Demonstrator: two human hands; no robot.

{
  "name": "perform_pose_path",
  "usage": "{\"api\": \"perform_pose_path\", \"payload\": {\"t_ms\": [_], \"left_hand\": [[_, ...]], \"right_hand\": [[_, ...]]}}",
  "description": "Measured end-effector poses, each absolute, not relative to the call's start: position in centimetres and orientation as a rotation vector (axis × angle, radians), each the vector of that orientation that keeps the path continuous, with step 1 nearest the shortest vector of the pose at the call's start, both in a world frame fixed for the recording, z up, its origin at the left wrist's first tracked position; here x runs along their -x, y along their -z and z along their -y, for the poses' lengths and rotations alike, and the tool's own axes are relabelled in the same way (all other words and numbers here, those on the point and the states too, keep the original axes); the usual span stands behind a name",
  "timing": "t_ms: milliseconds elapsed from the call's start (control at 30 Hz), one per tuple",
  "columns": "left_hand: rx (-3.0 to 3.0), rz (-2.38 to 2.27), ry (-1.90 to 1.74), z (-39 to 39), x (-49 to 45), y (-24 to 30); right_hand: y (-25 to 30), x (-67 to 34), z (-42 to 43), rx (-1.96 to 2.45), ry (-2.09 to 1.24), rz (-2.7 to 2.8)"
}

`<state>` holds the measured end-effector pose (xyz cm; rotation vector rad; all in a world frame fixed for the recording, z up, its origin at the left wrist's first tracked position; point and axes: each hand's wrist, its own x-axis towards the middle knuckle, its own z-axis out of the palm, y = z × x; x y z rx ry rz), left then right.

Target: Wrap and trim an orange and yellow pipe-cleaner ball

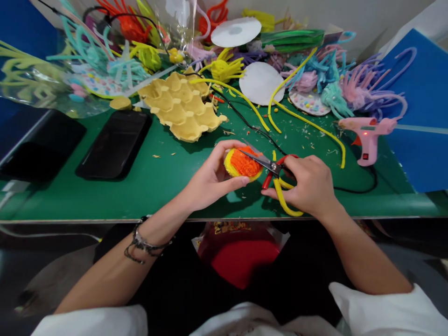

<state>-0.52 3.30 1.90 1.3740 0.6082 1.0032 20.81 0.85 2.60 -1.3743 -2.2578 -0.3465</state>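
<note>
My left hand (220,175) holds a small round piece (245,162) with a fuzzy orange middle and a yellow rim, thumb in front and fingers behind. In my right hand (308,182) is a pair of scissors (275,168) with red handles. Their blades lie parted over the orange part; I cannot tell whether they touch it. A yellow fuzzy stem (284,200) loops down below the scissors near my right hand; where its ends go is partly hidden.
A yellow egg-carton piece (185,107), a dark phone (115,142) and yellow pipe cleaners (311,123) lie on the green table (168,196). A pink glue gun (367,135) with a lit red light stands at right. Colourful pipe-cleaner bundles (224,67) and white discs (262,84) fill the back.
</note>
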Motion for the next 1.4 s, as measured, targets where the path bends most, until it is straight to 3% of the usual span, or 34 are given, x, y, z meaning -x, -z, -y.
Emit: {"api": "perform_pose_path", "payload": {"t_ms": [767, 1400], "left_hand": [[-1.368, -0.615, -1.000, -3.41, 0.46, -1.90], [-1.378, -0.707, -0.995, -3.29, 0.52, -1.81]], "right_hand": [[-3.00, -20.86, -0.85, 1.491, 0.230, 2.285], [-2.82, -20.91, -0.78, 1.395, 0.468, 2.233]]}}
